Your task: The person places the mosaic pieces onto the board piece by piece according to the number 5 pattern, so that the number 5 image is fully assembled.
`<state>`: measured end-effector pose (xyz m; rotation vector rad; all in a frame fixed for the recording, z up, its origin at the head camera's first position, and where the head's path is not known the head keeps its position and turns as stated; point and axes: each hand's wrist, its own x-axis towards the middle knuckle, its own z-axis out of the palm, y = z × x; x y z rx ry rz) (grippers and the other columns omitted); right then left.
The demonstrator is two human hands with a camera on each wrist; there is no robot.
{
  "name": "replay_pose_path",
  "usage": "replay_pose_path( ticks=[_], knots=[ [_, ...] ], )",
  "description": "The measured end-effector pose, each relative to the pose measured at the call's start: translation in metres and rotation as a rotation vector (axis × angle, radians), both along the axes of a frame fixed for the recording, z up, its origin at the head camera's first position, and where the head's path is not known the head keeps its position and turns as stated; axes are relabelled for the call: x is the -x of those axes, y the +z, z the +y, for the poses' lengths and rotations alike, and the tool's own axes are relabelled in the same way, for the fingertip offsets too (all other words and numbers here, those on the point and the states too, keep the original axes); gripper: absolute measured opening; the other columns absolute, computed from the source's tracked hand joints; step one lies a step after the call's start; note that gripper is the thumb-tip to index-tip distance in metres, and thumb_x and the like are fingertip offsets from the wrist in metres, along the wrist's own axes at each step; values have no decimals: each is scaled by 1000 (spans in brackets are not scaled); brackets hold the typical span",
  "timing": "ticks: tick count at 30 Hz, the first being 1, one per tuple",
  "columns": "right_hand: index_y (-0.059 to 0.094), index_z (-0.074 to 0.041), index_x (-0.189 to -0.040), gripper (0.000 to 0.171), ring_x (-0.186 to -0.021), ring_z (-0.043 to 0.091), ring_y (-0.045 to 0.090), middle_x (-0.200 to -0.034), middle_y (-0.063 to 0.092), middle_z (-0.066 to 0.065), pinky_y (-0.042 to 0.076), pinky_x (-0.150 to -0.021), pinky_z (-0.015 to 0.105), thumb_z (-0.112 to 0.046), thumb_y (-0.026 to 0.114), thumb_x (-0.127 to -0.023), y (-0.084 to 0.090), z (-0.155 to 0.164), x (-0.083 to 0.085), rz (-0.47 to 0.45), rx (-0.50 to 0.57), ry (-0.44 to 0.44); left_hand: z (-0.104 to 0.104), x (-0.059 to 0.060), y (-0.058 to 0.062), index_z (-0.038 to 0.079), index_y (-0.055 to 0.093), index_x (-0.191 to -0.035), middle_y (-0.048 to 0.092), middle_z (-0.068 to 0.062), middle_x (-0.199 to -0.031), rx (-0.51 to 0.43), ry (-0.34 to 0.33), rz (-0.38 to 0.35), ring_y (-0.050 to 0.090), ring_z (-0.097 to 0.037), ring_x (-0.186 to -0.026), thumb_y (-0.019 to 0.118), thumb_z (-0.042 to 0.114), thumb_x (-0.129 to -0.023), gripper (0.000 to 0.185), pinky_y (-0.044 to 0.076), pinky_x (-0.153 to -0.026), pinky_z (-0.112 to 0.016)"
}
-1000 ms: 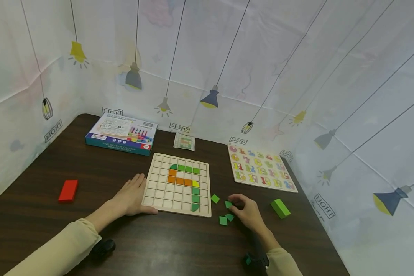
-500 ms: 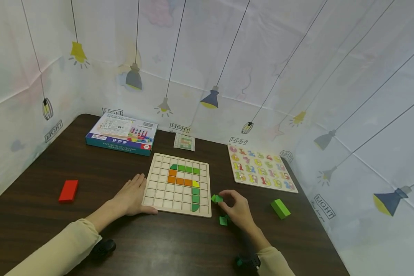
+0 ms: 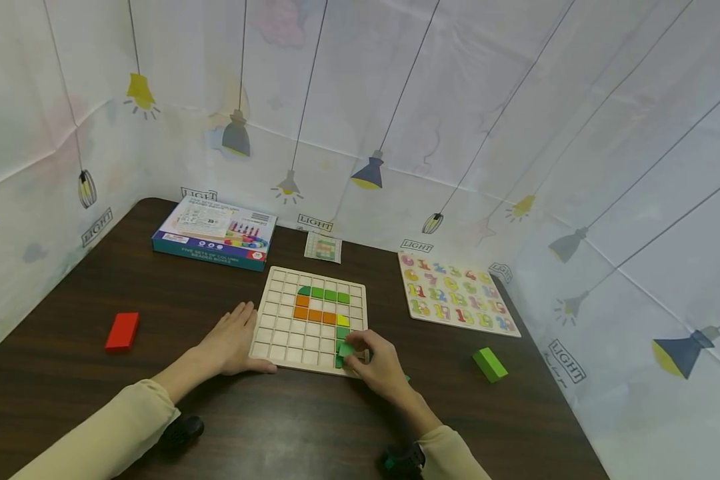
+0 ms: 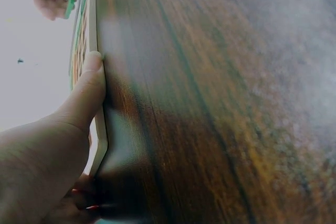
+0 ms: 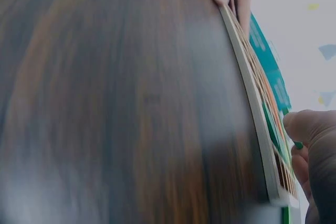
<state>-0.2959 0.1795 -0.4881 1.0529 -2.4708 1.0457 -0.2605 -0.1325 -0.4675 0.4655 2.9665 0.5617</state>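
From the head view the right hand (image 3: 379, 363) pinches a green tile (image 3: 346, 349) over the grid board (image 3: 294, 330) near its lower right corner, best lowered flat and square into a cell, while the left wrist view shows the flat left hand (image 4: 63, 129) bracing the board's edge, and the right wrist view shows fingertips (image 5: 310, 127) at the board's near edge.

The right hand (image 3: 379, 363) covers the lower right corner of the wooden grid board (image 3: 276, 333), so the cells beneath it and most of the green tile (image 3: 345, 349) it pinches are hidden; the tile's shape cannot be told. Only a sliver of a loose green piece (image 3: 407, 379) shows past the wrist. The print on the small card (image 3: 323, 247) and on the blue box (image 3: 213, 231) is too small to read. Both wrist views are heavily blurred, showing the board edge-on; the left hand (image 4: 58, 145) is cut off by the frame's edge.
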Motion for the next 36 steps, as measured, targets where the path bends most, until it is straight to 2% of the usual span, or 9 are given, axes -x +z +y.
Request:
replay_pose_path(
  ticks=[4, 14, 29, 36],
  knots=[
    [63, -4, -110, 33, -86, 14, 61, -100, 64, 4, 53, -73, 31, -5, 75, -79, 0, -12, -3, 1, -9, 37, 0, 0, 0, -19, 26, -139, 20, -36, -146, -1, -2, -3, 18, -48, -136, 66, 69, -71, 118, 20, -107, -58],
    [63, -6, -110, 36, -95, 15, 58, -98, 66, 0, 48, -83, 31, -9, 77, -77, -6, -24, -2, 84, -54, 90, -1, 0, 0, -19, 26, -139, 20, -36, -146, 0, -9, 0, 18, -47, -136, 65, 69, -72, 117, 20, -107, -58],
    [63, -5, -112, 38, -95, 16, 57, -96, 68, 1, 47, -84, 33, -10, 76, -77, -4, -27, -2, 78, -89, 94, 0, 0, 2, -18, 26, -139, 21, -35, -146, 8, -5, 2, 18, -46, -136, 65, 69, -72, 117, 19, -108, -56],
    [63, -7, -112, 37, -97, 17, 57, -95, 67, -1, 47, -85, 36, -10, 75, -78, -3, -27, -3, 80, -109, 66, -1, 0, 1, -18, 26, -139, 20, -35, -147, 12, -3, 2, 18, -46, -137, 65, 69, -72, 116, 19, -108, -56]
  ],
)
